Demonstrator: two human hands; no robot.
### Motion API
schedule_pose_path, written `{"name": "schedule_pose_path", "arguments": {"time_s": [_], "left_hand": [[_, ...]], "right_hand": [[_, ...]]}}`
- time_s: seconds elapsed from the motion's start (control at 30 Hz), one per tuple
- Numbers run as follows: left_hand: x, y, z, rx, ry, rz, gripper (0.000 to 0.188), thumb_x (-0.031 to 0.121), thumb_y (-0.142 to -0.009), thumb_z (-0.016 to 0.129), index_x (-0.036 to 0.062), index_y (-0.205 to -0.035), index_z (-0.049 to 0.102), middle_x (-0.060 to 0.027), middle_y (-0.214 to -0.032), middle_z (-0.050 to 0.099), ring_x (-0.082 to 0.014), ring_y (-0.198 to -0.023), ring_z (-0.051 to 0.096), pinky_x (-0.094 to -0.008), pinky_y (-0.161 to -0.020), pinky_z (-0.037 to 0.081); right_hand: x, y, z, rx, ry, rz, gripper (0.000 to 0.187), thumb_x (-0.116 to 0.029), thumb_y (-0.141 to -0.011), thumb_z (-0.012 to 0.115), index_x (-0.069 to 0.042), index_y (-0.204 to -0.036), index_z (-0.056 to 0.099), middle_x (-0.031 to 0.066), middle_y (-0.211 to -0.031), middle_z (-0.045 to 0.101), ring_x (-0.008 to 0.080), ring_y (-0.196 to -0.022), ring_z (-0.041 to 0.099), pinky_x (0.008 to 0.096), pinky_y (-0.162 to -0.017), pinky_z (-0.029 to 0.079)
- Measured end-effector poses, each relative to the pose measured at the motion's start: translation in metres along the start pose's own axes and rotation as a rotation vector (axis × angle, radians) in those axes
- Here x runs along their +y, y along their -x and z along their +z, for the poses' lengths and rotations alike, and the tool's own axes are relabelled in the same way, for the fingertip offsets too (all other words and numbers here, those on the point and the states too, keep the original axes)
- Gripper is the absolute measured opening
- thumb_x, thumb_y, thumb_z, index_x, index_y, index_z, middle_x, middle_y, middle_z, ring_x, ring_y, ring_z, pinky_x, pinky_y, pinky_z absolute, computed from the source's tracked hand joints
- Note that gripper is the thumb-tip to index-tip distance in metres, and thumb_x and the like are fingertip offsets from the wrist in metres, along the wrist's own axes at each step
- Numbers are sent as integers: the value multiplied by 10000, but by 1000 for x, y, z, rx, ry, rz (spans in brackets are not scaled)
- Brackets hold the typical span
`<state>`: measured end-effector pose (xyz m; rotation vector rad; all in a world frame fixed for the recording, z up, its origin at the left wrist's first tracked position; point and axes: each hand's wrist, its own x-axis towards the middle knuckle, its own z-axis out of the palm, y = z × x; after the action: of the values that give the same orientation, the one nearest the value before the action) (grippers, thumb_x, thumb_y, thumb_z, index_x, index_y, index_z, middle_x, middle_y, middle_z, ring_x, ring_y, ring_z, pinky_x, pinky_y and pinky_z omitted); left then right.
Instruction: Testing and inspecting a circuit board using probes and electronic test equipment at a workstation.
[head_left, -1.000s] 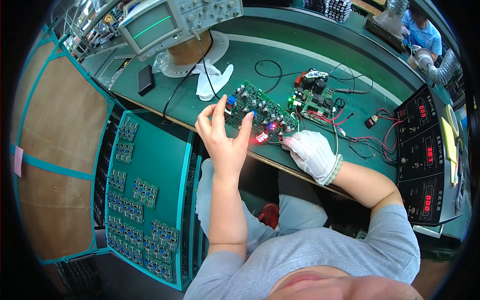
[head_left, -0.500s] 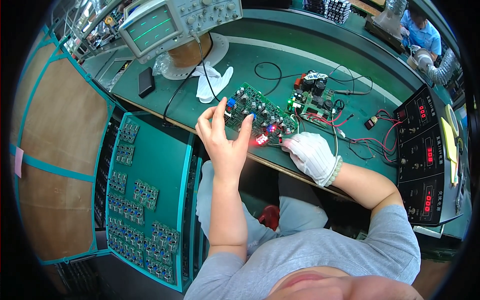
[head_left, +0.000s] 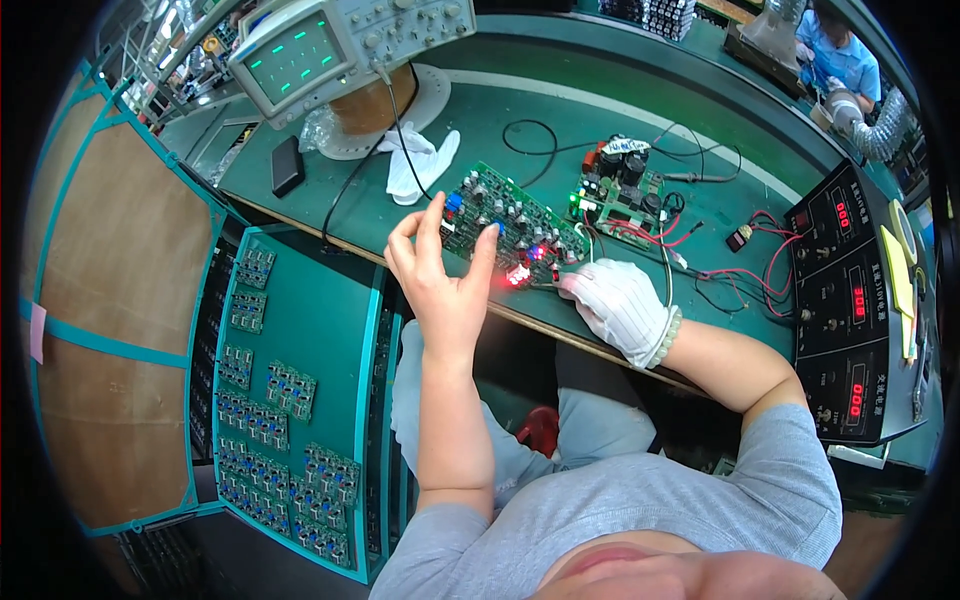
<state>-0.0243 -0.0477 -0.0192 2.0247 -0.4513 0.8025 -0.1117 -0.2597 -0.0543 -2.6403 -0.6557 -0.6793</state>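
A green circuit board point(head_left: 515, 215) crowded with components lies at the bench's front edge, with red and blue lights glowing near its right end. My left hand point(head_left: 445, 285) is bare and grips the board's left part. Its index finger rests by a blue component point(head_left: 453, 203) at the left edge, and its thumb presses near another blue part. At the board's front right corner is my right hand point(head_left: 615, 308), in a white striped glove. Its fingers are closed round a thin tool point(head_left: 544, 286), whose slim tip points at the board; the rest is hidden.
An oscilloscope point(head_left: 300, 60) stands on a spool at the back left, near a white glove point(head_left: 420, 165) and a black box point(head_left: 287, 167). Behind the board sits a wired power board point(head_left: 620, 190). Power supplies point(head_left: 845, 300) stand right; a rack of small boards point(head_left: 370, 400) stands left.
The oscilloscope trace has changed from a long line with dashes to scattered short dashes. The lowest power supply readout differs. Both hands stay in nearly the same place on the board.
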Motion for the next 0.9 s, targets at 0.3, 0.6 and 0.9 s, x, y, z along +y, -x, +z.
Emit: {"name": "schedule_pose_path", "arguments": {"time_s": [0.3, 0.6, 0.9], "left_hand": [[-5, 0, 2, -6, 30, -22, 593, 265, -821, 870, 47, -1328, 653, -129, -1185, 539, -308, -1128, 506, -448, -981, 432], [-7, 0, 0, -14, 25, -24, 587, 263, -821, 870, 46, -1322, 654, -126, -1179, 542, -304, -1124, 507, -443, -983, 430], [-7, 0, 2, 0, 31, -21, 594, 245, -813, 875, 41, -1324, 651, -128, -1171, 543, -304, -1117, 508, -441, -979, 431]], "right_hand": [[2, 1, 2, 8, 15, -17, 162, -115, -866, 659, -125, -1027, 636, 79, -861, 643, 292, -773, 641, 434, -621, 501], [2, 3, 2, -13, 0, -9, 225, -66, -821, 676, -120, -1036, 636, 80, -864, 648, 300, -785, 645, 427, -643, 503], [2, 2, 4, -25, -16, 7, 326, 9, -768, 691, -102, -1073, 653, 67, -883, 682, 304, -798, 665, 416, -660, 522]]}}
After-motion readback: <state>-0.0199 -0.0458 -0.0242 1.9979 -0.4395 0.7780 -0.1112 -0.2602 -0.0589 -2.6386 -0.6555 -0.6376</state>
